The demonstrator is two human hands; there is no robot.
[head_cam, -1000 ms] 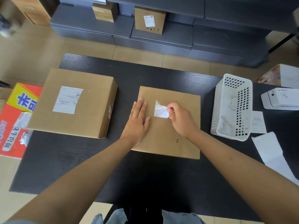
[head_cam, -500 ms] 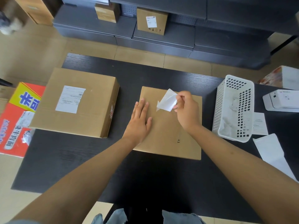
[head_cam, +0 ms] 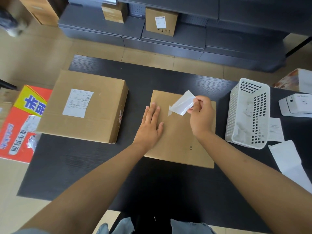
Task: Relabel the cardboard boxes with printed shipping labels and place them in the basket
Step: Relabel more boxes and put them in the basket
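The right hand (head_cam: 200,115) pinches an old label (head_cam: 182,103) by its upper edge; its lower left corner looks stuck to the flat box (head_cam: 182,137) mid-table. Thin, floppy and tacky, it probably tears easily. Its long axis slants up-right. The left hand (head_cam: 150,125) presses flat, fingers straight.

Matt cardboard box (head_cam: 179,132) — glossy peeled label (head_cam: 182,103)

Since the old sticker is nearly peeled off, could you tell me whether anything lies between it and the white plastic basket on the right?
Nothing visible does. The right hand pinches the white peeled label above the flat cardboard box; only box top and bare black table separate it from the white perforated basket.
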